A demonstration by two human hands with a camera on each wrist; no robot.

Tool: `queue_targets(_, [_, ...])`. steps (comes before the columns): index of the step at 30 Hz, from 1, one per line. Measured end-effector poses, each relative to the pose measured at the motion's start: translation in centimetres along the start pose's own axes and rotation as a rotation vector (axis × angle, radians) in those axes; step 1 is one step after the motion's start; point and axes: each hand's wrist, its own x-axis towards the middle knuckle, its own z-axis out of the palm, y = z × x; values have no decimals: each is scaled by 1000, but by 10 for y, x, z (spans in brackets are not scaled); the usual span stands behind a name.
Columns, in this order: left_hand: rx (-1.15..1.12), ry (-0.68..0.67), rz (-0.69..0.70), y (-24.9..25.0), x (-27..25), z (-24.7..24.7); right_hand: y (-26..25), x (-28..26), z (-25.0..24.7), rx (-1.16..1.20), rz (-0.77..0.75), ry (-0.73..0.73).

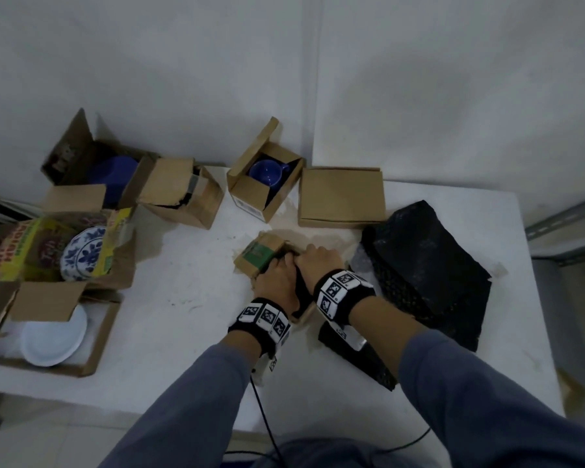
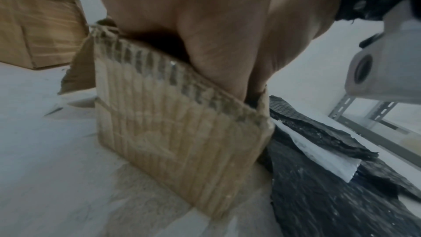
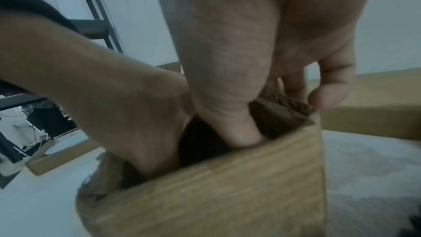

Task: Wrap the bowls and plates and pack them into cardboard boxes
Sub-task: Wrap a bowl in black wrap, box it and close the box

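Both my hands are down in the small cardboard box (image 1: 263, 256) at the middle of the white table (image 1: 190, 298). My left hand (image 1: 277, 282) goes in at the near end, fingers sunk below the rim; my right hand (image 1: 320, 258) enters beside it, touching it, thumb pushed down along the inner wall and the other fingers hooked over the far edge. Something black lies under my fingers inside (dark wrapping, as far as I can tell; what it covers is hidden). Whether either hand actually grips it, I cannot tell.

The box stands upright, mouth up, its long axis running from me toward the far left, a green label on the far flap.

Black wrapping sheets (image 1: 426, 268) lie just to its right. Beyond it an open box holds a blue cup (image 1: 267, 173); a closed box (image 1: 341, 197) sits beside that.
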Motion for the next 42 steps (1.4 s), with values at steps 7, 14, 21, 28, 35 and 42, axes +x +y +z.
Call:
queue_targets(7, [-419,-8,-54,-3,-12,8,30,4,2,71,-271,56])
queue_targets(14, [-197,180,296,-19,-20,-4,65,-5,14,692,-111,218])
queue_targets(21, [137,67,357,-12,-16,-6,72,-11,25,881,-13,242])
queue_targets(28, [42,215,314,-7,-25,-3,67,-14,22,840,-12,257])
queue_targets(35, [-36,229,369,-5,-26,7,62,-21,25,690,-65,340])
queue_targets(42, [-15,251,404,-7,-25,8,59,-24,29,719,-27,345])
